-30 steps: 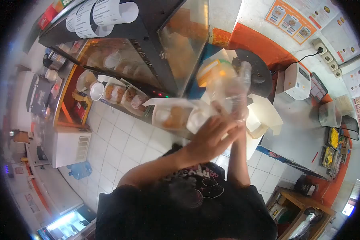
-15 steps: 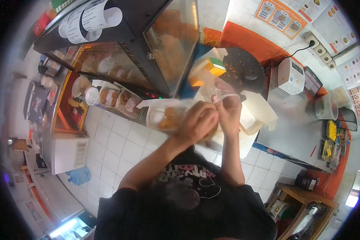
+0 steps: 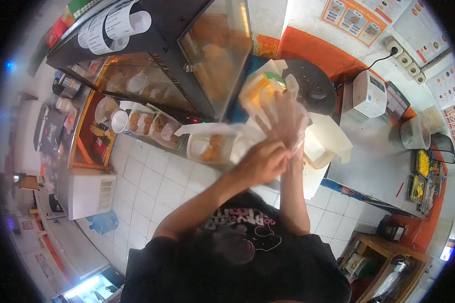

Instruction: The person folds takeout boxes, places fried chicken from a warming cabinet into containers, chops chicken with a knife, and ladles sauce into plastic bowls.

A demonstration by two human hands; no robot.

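Observation:
My right hand (image 3: pixel 284 121) wears a loose clear plastic glove, its fingers spread over the work surface. My left hand (image 3: pixel 265 161) is closed at the right wrist, pinching the edge of the glove. Beyond the gloved fingers lies a yellow, green and white box (image 3: pixel 260 91). An open white carton (image 3: pixel 321 146) is just right of the right wrist. To the left of my hands, another open carton (image 3: pixel 212 147) holds fried pieces and a white round item.
A dark glass display cabinet (image 3: pixel 187 65) rises at the upper left, above more food cartons (image 3: pixel 149 122). Behind the hands is a round dark board (image 3: pixel 313 91). A white printer (image 3: pixel 369 96) and a clear container (image 3: pixel 414 133) stand on the metal counter (image 3: pixel 361 161) at right.
Half a second ago the fingers of both hands were together at the plastic glove. Now my right hand's fingers are spread inside it and my left hand is at its wrist.

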